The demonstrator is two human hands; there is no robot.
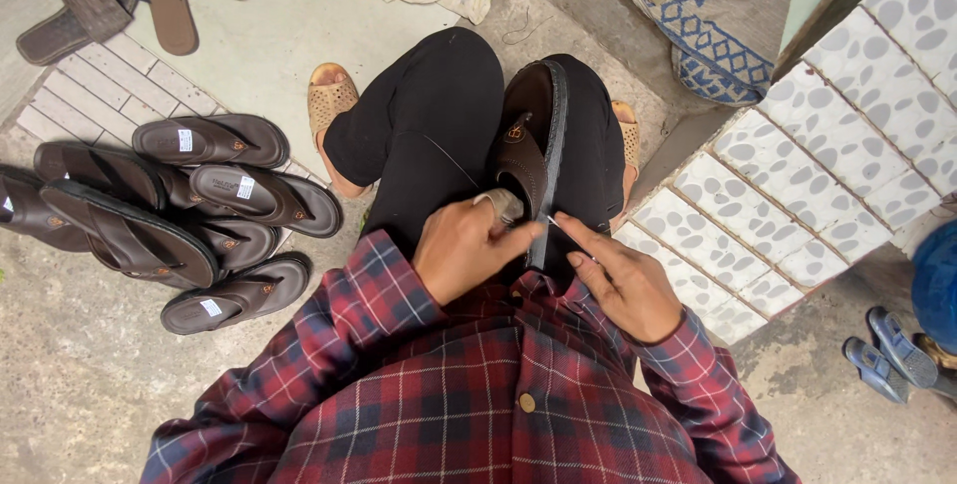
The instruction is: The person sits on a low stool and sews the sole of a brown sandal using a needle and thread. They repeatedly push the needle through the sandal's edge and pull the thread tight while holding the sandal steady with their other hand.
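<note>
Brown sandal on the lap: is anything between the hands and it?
Nothing visible. The left hand grips the brown sandal at its near end, and the right hand touches the sole edge with its fingertips.

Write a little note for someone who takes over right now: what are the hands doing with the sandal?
Left hand: gripping the heel end of the dark brown leather sandal that lies on the lap.
Right hand: pinching a thin needle-like tool against the sandal's black sole edge.
Pile of matching brown sandals: on the floor to the left, some with white tags.
Done: cannot tell how much of the edge is worked.
Left: this sandal is in hand, not yet on the pile.
</note>
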